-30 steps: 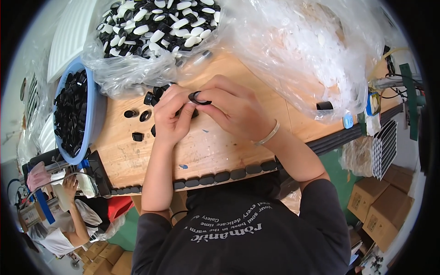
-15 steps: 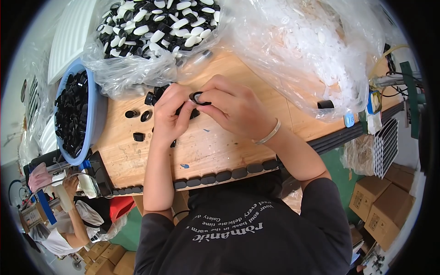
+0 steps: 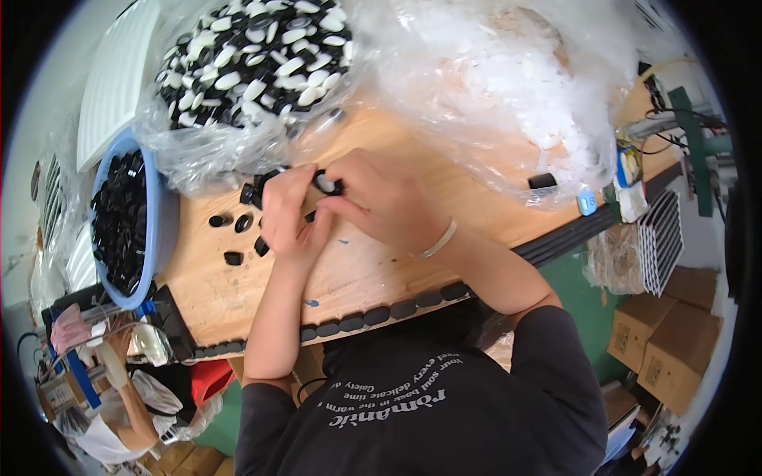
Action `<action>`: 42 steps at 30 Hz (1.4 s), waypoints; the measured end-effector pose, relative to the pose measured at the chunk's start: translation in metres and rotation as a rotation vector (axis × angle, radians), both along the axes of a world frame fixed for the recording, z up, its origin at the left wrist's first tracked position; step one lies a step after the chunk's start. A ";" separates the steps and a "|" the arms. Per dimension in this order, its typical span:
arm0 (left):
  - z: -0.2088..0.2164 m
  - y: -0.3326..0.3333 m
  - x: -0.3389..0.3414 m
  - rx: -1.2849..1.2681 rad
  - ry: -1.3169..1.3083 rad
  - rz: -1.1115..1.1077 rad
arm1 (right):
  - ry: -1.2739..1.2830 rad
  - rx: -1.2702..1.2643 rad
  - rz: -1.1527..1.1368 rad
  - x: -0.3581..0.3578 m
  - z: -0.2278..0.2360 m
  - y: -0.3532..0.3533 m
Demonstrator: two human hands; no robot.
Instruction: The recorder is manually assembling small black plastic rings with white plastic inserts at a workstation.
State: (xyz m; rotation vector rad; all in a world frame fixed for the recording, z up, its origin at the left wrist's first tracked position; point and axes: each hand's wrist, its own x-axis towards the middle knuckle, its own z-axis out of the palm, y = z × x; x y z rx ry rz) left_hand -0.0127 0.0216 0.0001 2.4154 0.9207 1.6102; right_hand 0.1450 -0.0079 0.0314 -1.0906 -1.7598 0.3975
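Over a wooden table (image 3: 373,266), the right hand (image 3: 387,198) pinches one black-rimmed cap (image 3: 326,184); the left hand (image 3: 287,210) curls beside it, contents unclear. Left of them, one blue tub (image 3: 163,222) holds black pieces; beyond, one clear bag (image 3: 202,159) holds black-and-white pieces.

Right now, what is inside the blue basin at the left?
The blue basin holds many small black pieces. Only the top layer shows; the bottom, and whatever lies beneath that layer, is covered.
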 end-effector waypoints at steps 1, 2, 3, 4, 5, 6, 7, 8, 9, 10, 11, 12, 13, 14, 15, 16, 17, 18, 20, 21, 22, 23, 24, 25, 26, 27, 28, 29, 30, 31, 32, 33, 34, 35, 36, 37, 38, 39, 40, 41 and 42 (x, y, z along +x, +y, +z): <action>0.000 -0.001 -0.001 -0.019 0.010 0.009 | -0.012 0.038 0.012 0.001 0.001 0.001; 0.001 -0.001 -0.003 -0.029 0.010 0.010 | -0.027 0.077 0.026 0.001 0.002 0.002; 0.002 -0.002 -0.003 -0.040 0.011 0.011 | -0.045 0.083 0.013 0.001 0.002 0.001; 0.003 -0.002 -0.001 -0.041 -0.008 0.004 | -0.048 0.098 0.025 0.002 0.003 0.001; 0.003 -0.003 0.000 -0.033 -0.017 -0.004 | -0.043 0.114 0.042 0.002 0.004 0.001; 0.002 -0.003 0.001 -0.083 -0.086 -0.029 | -0.058 0.104 0.067 0.004 0.006 0.001; 0.001 -0.003 0.002 -0.134 -0.155 -0.055 | -0.068 0.112 0.061 0.006 0.007 0.003; 0.000 -0.004 0.001 -0.187 -0.192 -0.082 | -0.083 0.169 0.030 0.008 0.008 0.005; -0.001 -0.005 0.001 -0.181 -0.199 -0.087 | -0.098 0.225 0.000 0.011 0.010 0.008; -0.002 -0.005 0.000 -0.273 -0.241 -0.079 | -0.107 0.231 -0.003 0.020 0.015 0.011; -0.004 -0.006 0.000 -0.367 -0.283 -0.070 | -0.082 0.168 -0.092 0.036 0.026 0.015; -0.004 -0.007 -0.002 -0.423 -0.305 -0.083 | -0.053 0.107 -0.179 0.054 0.033 0.021; -0.007 -0.006 -0.004 -0.417 -0.312 -0.085 | 0.064 0.094 -0.238 0.072 0.032 0.029; -0.011 -0.005 -0.007 -0.467 -0.336 -0.113 | 0.184 0.081 -0.294 0.092 0.031 0.039; -0.012 -0.005 -0.010 -0.518 -0.360 -0.138 | 0.151 0.012 -0.364 0.111 0.031 0.045; -0.012 -0.005 -0.010 -0.514 -0.367 -0.141 | 0.116 -0.056 -0.438 0.131 0.032 0.050; -0.011 -0.006 -0.009 -0.540 -0.387 -0.162 | 0.012 -0.101 -0.466 0.151 0.030 0.054; -0.012 -0.006 -0.008 -0.567 -0.408 -0.183 | -0.093 -0.147 -0.494 0.167 0.028 0.056; -0.010 -0.007 -0.005 -0.582 -0.427 -0.183 | -0.106 -0.144 -0.533 0.193 0.026 0.052; -0.009 -0.009 -0.004 -0.599 -0.440 -0.176 | -0.112 -0.143 -0.567 0.203 0.027 0.049; -0.007 -0.009 -0.003 -0.598 -0.445 -0.180 | -0.118 -0.141 -0.571 0.212 0.029 0.044; -0.005 -0.010 -0.003 -0.640 -0.445 -0.187 | -0.106 -0.123 -0.651 0.220 0.031 0.039; -0.005 -0.011 -0.003 -0.683 -0.443 -0.196 | -0.093 -0.105 -0.732 0.228 0.032 0.033; -0.006 -0.011 -0.004 -0.685 -0.446 -0.206 | -0.099 -0.104 -0.742 0.237 0.032 0.028; -0.007 -0.012 -0.005 -0.689 -0.410 -0.217 | -0.112 -0.131 -0.764 0.244 0.032 0.022; -0.007 -0.012 -0.004 -0.693 -0.373 -0.230 | -0.124 -0.160 -0.788 0.250 0.032 0.017; -0.005 -0.013 -0.004 -0.695 -0.355 -0.235 | -0.164 -0.158 -0.817 0.255 0.031 0.011; -0.004 -0.015 -0.003 -0.703 -0.354 -0.252 | -0.169 -0.163 -0.835 0.262 0.029 0.004; -0.003 -0.016 -0.003 -0.713 -0.330 -0.252 | -0.185 -0.205 -0.820 0.272 0.024 -0.003; -0.003 -0.017 -0.002 -0.723 -0.306 -0.250 | -0.201 -0.248 -0.804 0.280 0.019 -0.011; -0.003 -0.017 -0.002 -0.706 -0.294 -0.247 | -0.205 -0.251 -0.810 0.283 0.016 -0.017; -0.003 -0.017 -0.001 -0.710 -0.295 -0.253 | -0.287 -0.302 -0.800 0.285 0.013 -0.025; -0.002 -0.017 0.000 -0.698 -0.263 -0.256 | -0.369 -0.354 -0.786 0.286 0.009 -0.032; -0.003 -0.018 0.001 -0.685 -0.231 -0.258 | -0.371 -0.356 -0.788 0.286 0.005 -0.037; -0.003 -0.019 0.003 -0.688 -0.232 -0.259 | -0.348 -0.401 -0.751 0.284 -0.001 -0.041; -0.002 -0.019 0.006 -0.697 -0.222 -0.261 | -0.324 -0.444 -0.713 0.283 -0.006 -0.044; -0.001 -0.020 0.006 -0.707 -0.211 -0.257 | -0.268 -0.476 -0.674 0.277 -0.011 -0.043; -0.001 -0.021 0.007 -0.709 -0.210 -0.252 | -0.267 -0.478 -0.669 0.272 -0.014 -0.042; -0.002 -0.021 0.007 -0.705 -0.188 -0.243 | -0.311 -0.464 -0.680 0.267 -0.017 -0.041; -0.003 -0.020 0.007 -0.700 -0.165 -0.232 | -0.354 -0.448 -0.688 0.260 -0.018 -0.037; -0.004 -0.021 0.007 -0.733 -0.183 -0.229 | -0.386 -0.424 -0.684 0.254 -0.017 -0.033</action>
